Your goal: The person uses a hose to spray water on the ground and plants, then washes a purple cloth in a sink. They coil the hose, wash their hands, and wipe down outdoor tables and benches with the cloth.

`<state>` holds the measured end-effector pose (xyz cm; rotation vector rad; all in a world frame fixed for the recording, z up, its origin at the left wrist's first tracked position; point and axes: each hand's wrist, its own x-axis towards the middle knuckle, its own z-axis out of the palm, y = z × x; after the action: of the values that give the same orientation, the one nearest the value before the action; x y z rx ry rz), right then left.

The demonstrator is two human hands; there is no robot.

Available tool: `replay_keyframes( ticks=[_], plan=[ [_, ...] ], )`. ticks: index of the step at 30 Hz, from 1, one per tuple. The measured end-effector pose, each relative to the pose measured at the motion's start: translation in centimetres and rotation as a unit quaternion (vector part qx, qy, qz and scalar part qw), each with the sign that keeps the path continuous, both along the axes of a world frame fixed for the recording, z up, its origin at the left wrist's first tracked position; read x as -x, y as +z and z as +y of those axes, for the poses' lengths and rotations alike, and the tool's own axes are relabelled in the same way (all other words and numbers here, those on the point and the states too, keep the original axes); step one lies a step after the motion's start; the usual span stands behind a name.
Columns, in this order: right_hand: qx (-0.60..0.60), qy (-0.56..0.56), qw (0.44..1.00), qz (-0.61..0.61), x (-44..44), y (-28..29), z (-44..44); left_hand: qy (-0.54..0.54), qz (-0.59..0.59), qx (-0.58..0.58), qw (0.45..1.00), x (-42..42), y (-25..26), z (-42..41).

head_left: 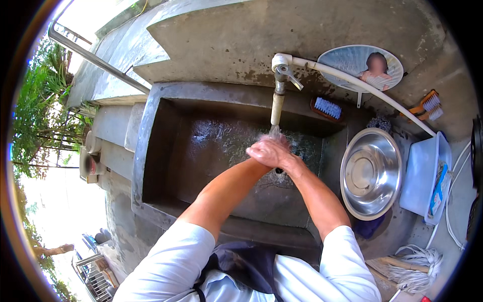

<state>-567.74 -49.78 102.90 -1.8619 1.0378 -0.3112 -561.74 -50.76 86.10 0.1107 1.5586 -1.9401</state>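
Note:
Under the running water of a tap (279,81), my two hands are pressed together above a dark concrete sink (147,151). My right hand (267,151) lies across my left hand (282,141), its fingers wrapped around the back or wrist. Most of the left hand is hidden beneath it, and what shows is blurred by splashing water. The stream falls from the white pipe spout (277,109) onto the hands and runs over the sink floor. Part of a dark drain hole (279,170) shows just below the wrists.
Right of the sink stand a steel basin (360,175) and a pale blue plastic tub (419,173). A scrub brush (327,108) lies on the back ledge. Behind are a hand fan (343,68), more brushes (428,105) and a white hose (362,85). A mop (417,266) lies lower right.

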Motion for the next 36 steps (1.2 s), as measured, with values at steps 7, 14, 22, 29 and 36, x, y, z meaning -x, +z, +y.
replay_keyframes(
  ticks=[7,14,22,29,36],
  plan=[
    [0.273,-0.249,0.886,-0.279,-4.1,1.7,6.8,-0.217,-0.341,0.469,0.786,-2.5,2.3,-4.5],
    [0.014,-0.441,0.790,-0.425,-0.7,-7.4,0.2,-0.224,-0.393,0.486,0.748,0.6,8.4,-1.5],
    [-0.347,-0.402,0.458,-0.713,-0.5,-10.2,-2.7,-0.139,-0.458,0.359,0.801,-1.1,10.2,-1.2],
    [-0.146,-0.320,0.917,-0.187,4.0,-9.2,2.0,-0.330,-0.601,0.457,0.566,-5.4,12.0,3.5],
    [0.315,-0.329,0.887,-0.073,9.7,5.2,-4.4,-0.262,-0.910,0.322,-0.013,-26.8,17.7,17.6]
  ],
)
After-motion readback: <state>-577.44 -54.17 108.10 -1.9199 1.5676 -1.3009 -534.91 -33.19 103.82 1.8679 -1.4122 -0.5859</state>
